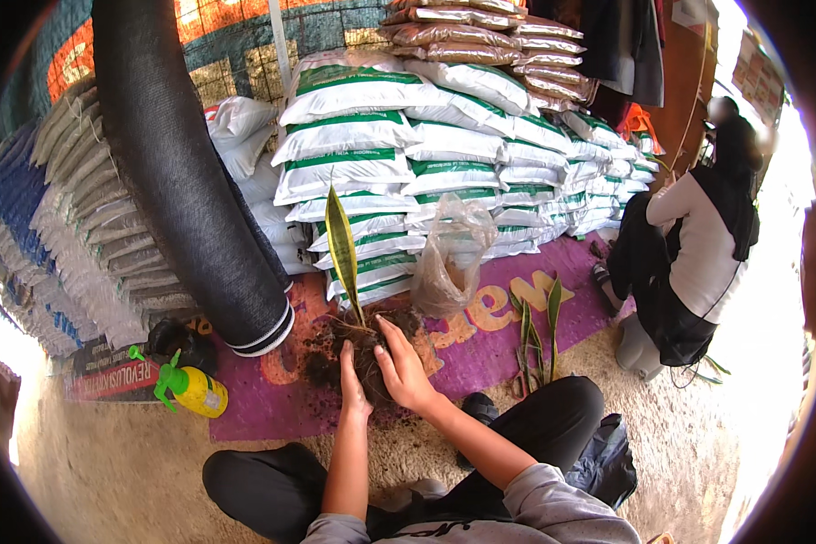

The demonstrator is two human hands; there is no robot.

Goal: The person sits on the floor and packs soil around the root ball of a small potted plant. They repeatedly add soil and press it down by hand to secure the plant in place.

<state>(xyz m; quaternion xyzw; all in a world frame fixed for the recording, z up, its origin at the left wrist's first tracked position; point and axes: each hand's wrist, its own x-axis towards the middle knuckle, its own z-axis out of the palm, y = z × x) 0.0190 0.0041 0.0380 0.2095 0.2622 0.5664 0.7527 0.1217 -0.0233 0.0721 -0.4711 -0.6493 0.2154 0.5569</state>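
A snake plant [342, 245] with one tall yellow-edged leaf stands upright in front of me, its base in a clump of dark soil and roots [364, 349]. My left hand [353, 381] presses against the near left side of that clump, palm inward. On the other side my right hand [403, 367] cups the clump, so the root ball sits between both palms. Loose dark soil [322, 367] lies around it on a purple printed sheet [263, 399]. Just behind stands a crumpled clear plastic bag [451, 263] with brownish contents.
Stacked white-and-green sacks [344, 172] rise behind the sheet. A large black roll [190, 172] leans at the left, near a yellow spray bottle [199, 392]. More snake plants [537, 340] lie right of me, beside a black plastic bag [605, 462]. Another person [689, 236] crouches at the right.
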